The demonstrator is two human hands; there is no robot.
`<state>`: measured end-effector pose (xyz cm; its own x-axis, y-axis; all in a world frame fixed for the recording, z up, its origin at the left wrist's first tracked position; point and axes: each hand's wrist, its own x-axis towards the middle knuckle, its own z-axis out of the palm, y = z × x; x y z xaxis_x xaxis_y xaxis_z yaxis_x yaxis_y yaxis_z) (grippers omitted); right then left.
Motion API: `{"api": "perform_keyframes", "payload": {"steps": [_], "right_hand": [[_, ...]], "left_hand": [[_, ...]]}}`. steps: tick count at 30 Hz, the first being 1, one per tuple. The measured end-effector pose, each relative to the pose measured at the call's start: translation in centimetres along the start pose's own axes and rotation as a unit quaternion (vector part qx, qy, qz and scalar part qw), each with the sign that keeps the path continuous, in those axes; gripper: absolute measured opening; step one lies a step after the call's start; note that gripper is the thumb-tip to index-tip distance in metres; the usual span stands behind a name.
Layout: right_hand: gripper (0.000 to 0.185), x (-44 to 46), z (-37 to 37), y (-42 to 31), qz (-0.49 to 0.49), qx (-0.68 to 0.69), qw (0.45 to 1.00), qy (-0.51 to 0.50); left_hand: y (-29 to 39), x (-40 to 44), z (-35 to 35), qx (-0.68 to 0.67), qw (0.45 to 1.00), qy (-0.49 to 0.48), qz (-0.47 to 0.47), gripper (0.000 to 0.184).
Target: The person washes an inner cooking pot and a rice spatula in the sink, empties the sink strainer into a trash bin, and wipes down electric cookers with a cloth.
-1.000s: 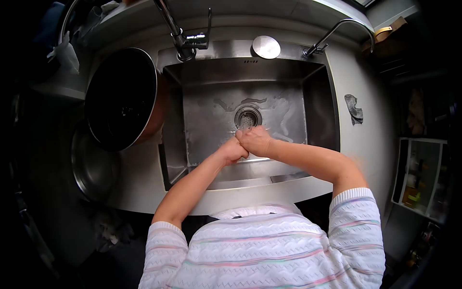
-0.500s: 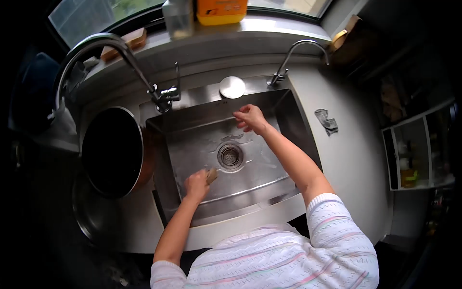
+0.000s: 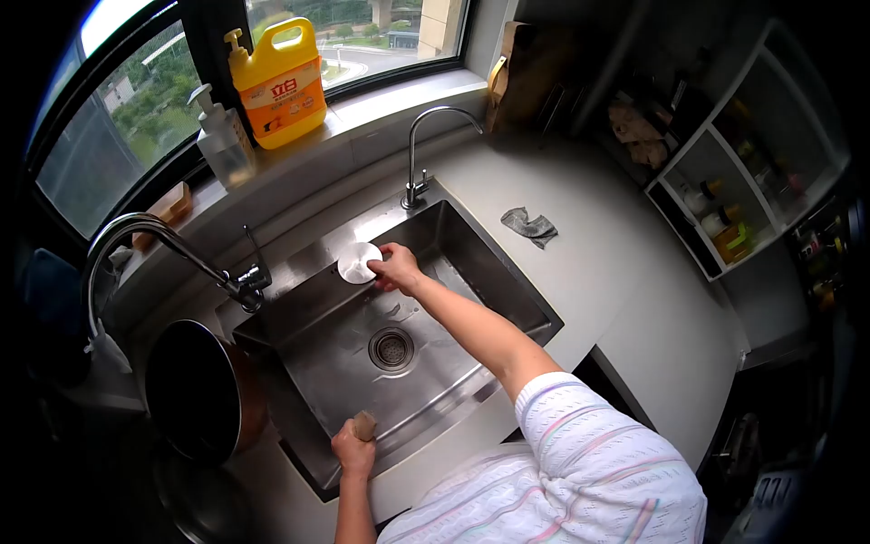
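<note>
My right hand (image 3: pixel 397 269) pinches the right edge of a small white round dish (image 3: pixel 356 259) at the sink's back ledge, between the two taps. The dish shows its pale, shiny face. My left hand (image 3: pixel 352 452) is closed around a tan-brown piece that looks like a sponge (image 3: pixel 364 424), over the near left part of the sink. Below both hands lies the steel sink (image 3: pixel 331 381), its bottom wet around the drain (image 3: pixel 391 349).
A large dark pot (image 3: pixel 195 390) stands left of the sink under the tall tap (image 3: pixel 136 218). A slim tap (image 3: pixel 415 163) rises at the back right. A grey cloth (image 3: pixel 529 227) lies on the right counter. A yellow detergent jug (image 3: pixel 285 100) and pump bottle (image 3: pixel 222 140) stand on the sill.
My right hand has reached the white dish and taken hold of its edge. My left hand, with the brown piece, has come nearer the sink's front edge. The view has turned and shifted.
</note>
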<state>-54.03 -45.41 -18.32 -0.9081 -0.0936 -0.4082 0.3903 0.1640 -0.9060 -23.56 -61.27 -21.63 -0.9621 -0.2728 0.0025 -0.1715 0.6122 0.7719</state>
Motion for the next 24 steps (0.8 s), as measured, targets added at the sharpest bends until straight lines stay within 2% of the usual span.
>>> {"api": "perform_keyframes", "payload": {"steps": [3, 5, 10, 13, 15, 17, 21, 24], "right_hand": [[0.042, -3.4, -6.9, 2.5, 0.029, -0.005, 0.999, -0.029], [0.041, -5.0, -12.7, 3.3, 0.057, -0.01, 0.998, 0.003], [0.02, -5.0, -30.0, 3.6, 0.009, 0.162, 0.967, 0.197], [0.019, -3.5, -40.1, 2.7, -0.008, 0.205, 0.933, 0.295], [0.023, -2.6, -46.2, 2.9, -0.05, 0.264, 0.912, 0.31], [0.023, -2.1, -50.0, 1.2, -0.031, 0.28, 0.881, 0.38], [0.018, 2.6, -58.1, 1.1, -0.084, 0.338, 0.848, 0.399], [0.021, 5.3, -61.6, -0.1, -0.069, 0.373, 0.824, 0.422]], "left_hand": [[0.2, 0.0, 0.0, 0.013, 1.0, 0.006, 0.011, 0.015], [0.3, -0.1, 0.0, 0.035, 0.999, -0.001, 0.014, 0.015], [1.2, -0.3, 0.5, 0.129, 0.992, 0.01, 0.01, 0.014], [2.2, -0.2, 0.6, 0.171, 0.985, 0.035, 0.001, 0.013], [1.4, -0.3, 1.1, 0.227, 0.972, 0.055, 0.002, 0.013], [1.5, -0.3, 1.4, 0.252, 0.965, 0.076, -0.017, 0.014], [1.9, -0.5, 2.0, 0.289, 0.948, 0.119, -0.061, 0.017], [3.4, -0.8, 2.9, 0.299, 0.942, 0.135, -0.068, 0.017]]}}
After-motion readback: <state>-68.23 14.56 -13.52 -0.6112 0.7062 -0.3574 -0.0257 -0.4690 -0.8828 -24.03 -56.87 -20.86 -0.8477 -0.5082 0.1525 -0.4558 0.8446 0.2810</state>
